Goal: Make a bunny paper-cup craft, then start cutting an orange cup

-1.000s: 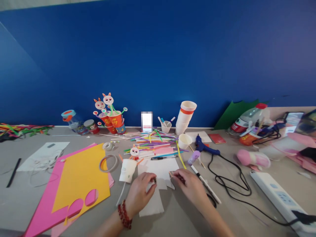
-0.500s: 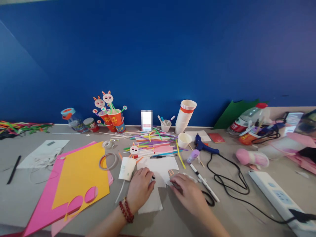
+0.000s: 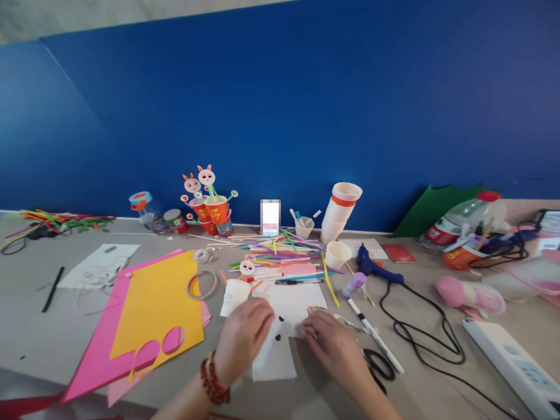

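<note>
My left hand (image 3: 242, 339), with a red bead bracelet at the wrist, rests curled on white paper (image 3: 289, 303) next to a white paper cup (image 3: 234, 296) lying on its side. Two small black dots (image 3: 279, 328) lie on the paper just right of its fingers. My right hand (image 3: 333, 347) lies on the paper's right edge, fingers closed over a small pale piece that I cannot make out. Black scissors (image 3: 380, 366) and a white marker (image 3: 375, 336) lie right of it.
Yellow and pink foam sheets (image 3: 153, 315) and a tape ring (image 3: 202, 284) lie at left. Coloured straws (image 3: 280, 252), stacked cups (image 3: 341, 211), bunny cup crafts (image 3: 210, 207), a blue glue gun (image 3: 371, 267) with black cord, a bottle (image 3: 459, 224) and a power strip (image 3: 511, 361) crowd the back and right.
The view has shifted a little. My left hand drew back, leaving two black dots on the paper. My right hand slid down to the paper's right edge.
</note>
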Tool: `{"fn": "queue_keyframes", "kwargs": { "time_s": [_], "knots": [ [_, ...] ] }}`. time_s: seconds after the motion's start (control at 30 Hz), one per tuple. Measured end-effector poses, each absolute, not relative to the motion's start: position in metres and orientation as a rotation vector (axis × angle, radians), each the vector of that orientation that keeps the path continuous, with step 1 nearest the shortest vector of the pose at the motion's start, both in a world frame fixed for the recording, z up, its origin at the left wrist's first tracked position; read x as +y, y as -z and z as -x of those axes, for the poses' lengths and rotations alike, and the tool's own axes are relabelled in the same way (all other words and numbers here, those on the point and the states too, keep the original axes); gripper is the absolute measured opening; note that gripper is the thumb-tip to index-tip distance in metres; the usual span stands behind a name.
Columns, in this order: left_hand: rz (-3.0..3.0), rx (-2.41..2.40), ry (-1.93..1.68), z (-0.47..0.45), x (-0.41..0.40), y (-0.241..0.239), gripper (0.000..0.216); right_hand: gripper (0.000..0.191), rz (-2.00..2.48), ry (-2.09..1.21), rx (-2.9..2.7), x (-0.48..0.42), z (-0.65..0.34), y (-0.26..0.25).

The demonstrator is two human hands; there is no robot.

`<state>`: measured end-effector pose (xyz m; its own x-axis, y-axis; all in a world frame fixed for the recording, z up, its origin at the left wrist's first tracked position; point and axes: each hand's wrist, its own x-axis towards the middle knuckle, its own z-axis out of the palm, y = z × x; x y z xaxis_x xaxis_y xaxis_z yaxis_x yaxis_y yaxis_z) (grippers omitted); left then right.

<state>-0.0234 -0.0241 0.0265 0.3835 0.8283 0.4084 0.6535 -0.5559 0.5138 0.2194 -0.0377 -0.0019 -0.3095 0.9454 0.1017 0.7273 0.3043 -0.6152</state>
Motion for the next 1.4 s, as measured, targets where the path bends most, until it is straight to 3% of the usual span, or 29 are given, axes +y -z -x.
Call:
{"fn": "queue_keyframes", "kwargs": {
  "time_s": [0.13, 0.27, 0.4, 0.63, 0.8, 1.17, 1.27, 1.4],
  "knots": [
    [-2.278, 1.773, -1.124, 0.094, -0.003, -0.031, 0.014, 0.018, 1.474, -0.659, -2.085, -0.04, -0.222, 0.002],
    [-2.335, 2.03, -0.554, 0.164, 0.01, -0.008, 0.016, 0.019, 1.47, -0.635, -2.068, -0.041, -0.224, 0.001],
    [-2.413, 1.934, -0.497, 0.191, 0.011, 0.003, 0.014, 0.019, 1.43, -0.599, -2.045, -0.04, -0.222, -0.001],
    [-2.362, 1.682, -1.029, 0.126, -0.023, -0.044, 0.014, 0.015, 1.216, -0.725, -1.888, -0.048, -0.197, -0.031],
    [-2.471, 1.249, -1.047, 0.045, -0.045, -0.069, 0.01, 0.029, 1.076, -0.892, -1.637, -0.058, -0.166, -0.052],
    [-2.344, 1.135, -1.115, 0.008, -0.05, -0.057, 0.016, 0.013, 1.108, -0.725, -1.464, -0.063, -0.161, -0.039],
    [-2.306, 1.131, -1.108, 0.005, -0.051, -0.055, 0.015, 0.001, 1.1, -0.799, -1.451, -0.061, -0.164, -0.045],
    [-2.273, 1.086, -1.099, 0.005, -0.05, -0.056, 0.013, 0.012, 1.036, -0.864, -1.467, -0.062, -0.17, -0.048]
  ]
}}
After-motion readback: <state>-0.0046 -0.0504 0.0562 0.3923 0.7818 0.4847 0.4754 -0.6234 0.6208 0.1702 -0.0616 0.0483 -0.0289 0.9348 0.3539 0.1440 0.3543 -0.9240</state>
